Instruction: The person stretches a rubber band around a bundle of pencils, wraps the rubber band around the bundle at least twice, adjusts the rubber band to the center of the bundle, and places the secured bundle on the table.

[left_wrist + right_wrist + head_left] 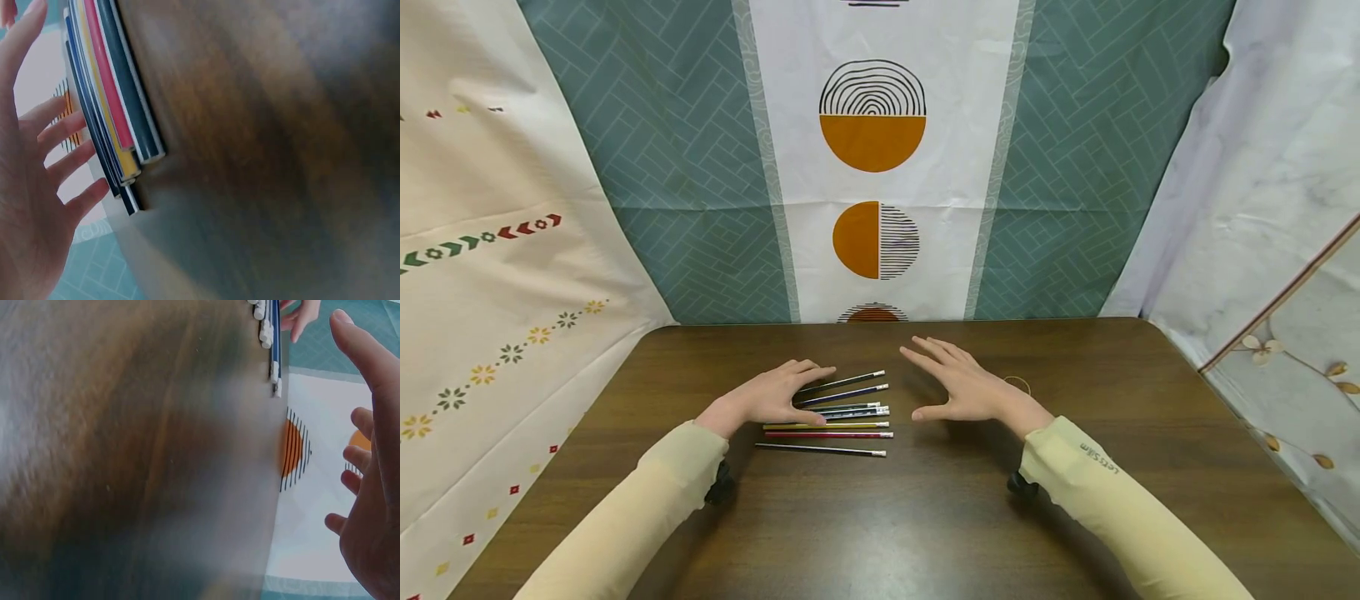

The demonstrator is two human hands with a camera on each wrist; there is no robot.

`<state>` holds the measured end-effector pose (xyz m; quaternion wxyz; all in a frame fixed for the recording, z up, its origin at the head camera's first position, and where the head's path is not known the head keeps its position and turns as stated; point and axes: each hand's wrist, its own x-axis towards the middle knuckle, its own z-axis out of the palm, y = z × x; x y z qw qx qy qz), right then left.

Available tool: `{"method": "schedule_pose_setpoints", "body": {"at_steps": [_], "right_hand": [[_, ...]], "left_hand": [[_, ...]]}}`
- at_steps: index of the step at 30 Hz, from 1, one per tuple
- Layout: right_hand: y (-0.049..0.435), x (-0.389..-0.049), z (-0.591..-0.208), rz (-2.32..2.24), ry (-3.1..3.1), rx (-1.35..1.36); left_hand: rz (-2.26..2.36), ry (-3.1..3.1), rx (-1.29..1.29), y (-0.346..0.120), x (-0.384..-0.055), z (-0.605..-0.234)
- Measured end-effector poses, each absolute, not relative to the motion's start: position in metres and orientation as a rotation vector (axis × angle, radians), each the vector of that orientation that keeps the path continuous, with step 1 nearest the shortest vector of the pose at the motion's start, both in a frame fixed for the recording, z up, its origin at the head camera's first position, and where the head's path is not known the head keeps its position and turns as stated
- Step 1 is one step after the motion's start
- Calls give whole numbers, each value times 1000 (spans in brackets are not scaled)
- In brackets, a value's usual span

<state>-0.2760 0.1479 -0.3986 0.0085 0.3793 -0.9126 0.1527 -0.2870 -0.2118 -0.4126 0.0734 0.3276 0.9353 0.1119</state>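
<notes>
Several pencils with white eraser ends lie side by side on the table, their erasers toward the right. Among them are a yellow pencil (pixel 842 426), a red pencil (pixel 842 434), a dark blue pencil (pixel 850 394) and, nearest the front, a black pencil (pixel 820 449). My left hand (pixel 775 395) hovers over their left ends, fingers spread and thumb extended. In the left wrist view, the fingers (pixel 65 134) overlap the edge of the row. Right of the erasers, my right hand (pixel 962 385) is held up with fingers spread, apart from the pencils and holding nothing.
A thin yellow rubber band (pixel 1019 382) lies on the brown table (pixel 880 517) behind the right wrist. Patterned cloth (pixel 685 167) hangs along the back edge, and light cloths (pixel 497 275) border both sides.
</notes>
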Motion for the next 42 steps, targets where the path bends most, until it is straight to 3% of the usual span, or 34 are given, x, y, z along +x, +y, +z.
{"method": "schedule_pose_setpoints", "body": {"at_steps": [42], "right_hand": [[124,-267,-416,474,-2852,1249]], "left_hand": [[478,2810,1083,-222,-258,-427]]}}
